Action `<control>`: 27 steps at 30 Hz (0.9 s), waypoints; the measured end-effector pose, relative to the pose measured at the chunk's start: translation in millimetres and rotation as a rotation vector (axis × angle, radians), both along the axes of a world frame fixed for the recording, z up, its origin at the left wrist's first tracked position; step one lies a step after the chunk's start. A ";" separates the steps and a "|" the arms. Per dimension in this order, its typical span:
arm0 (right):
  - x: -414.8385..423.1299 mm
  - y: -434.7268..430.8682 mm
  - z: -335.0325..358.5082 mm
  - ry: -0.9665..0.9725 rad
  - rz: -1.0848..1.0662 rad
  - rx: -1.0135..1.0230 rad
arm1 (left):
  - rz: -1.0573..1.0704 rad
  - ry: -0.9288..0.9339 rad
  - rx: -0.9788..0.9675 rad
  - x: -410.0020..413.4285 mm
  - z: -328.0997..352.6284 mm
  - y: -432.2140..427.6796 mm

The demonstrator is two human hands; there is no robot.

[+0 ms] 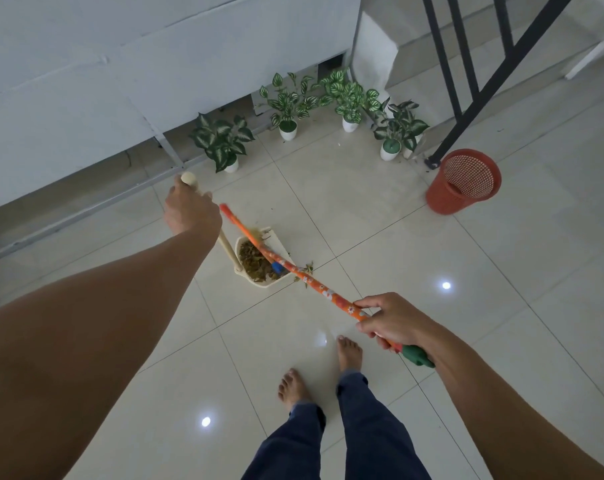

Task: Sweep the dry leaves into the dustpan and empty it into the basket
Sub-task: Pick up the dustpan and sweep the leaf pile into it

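Now left hand [191, 211] curled round the dustpan [278, 242] handle, right hand [388, 322] gripped broom [314, 285]; leaves [255, 263] lay in dustpan, few at its lip; basket [463, 181] well apart right, open floor [380, 216] between.

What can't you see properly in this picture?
Head view only:
- Bottom of the basket: hidden by its own wall.
- Head of the broom: blurred above the dustpan.
- Fingers of the left hand: hidden behind its back.
- Specks near the plant pots: too small to name.

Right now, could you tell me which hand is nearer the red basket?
Right. The right hand, gripping the broom, is below-left of the basket; the left hand, holding the dustpan handle, is farther left.
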State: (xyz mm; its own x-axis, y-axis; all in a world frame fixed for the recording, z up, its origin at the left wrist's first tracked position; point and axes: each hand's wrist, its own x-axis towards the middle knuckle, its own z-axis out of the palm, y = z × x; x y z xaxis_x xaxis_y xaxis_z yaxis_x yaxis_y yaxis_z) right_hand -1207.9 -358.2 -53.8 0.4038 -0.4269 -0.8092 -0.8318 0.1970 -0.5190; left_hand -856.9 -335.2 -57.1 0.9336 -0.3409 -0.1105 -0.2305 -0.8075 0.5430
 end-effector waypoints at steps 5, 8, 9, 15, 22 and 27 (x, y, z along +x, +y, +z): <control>-15.9 -10.3 13.1 -0.036 -0.038 -0.028 | 0.035 -0.018 -0.019 3.3 -3.4 -4.8; -7.8 -15.8 13.2 -0.009 -0.039 -0.109 | 0.043 -0.039 -0.004 3.9 -6.2 -4.3; -1.4 -17.1 11.1 0.004 -0.031 -0.130 | 0.048 -0.043 0.002 3.9 -6.9 -4.3; 30.7 -29.1 -1.4 0.023 0.026 -0.051 | 0.082 -0.059 0.019 4.0 -8.5 -7.0; 13.9 -53.7 20.9 0.006 0.183 -0.069 | 0.194 0.007 -0.077 6.4 -7.1 6.0; 41.9 -84.8 38.9 0.065 0.409 -0.263 | 0.330 0.014 -0.100 19.8 3.6 27.9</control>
State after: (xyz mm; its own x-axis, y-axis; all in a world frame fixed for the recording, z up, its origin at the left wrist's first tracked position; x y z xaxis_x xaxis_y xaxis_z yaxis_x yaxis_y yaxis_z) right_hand -1166.0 -442.9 -14.8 0.5332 -0.4373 -0.7242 -0.8460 -0.2837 -0.4515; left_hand -837.0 -307.3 -53.5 0.9940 -0.0300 -0.1049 0.0424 -0.7798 0.6246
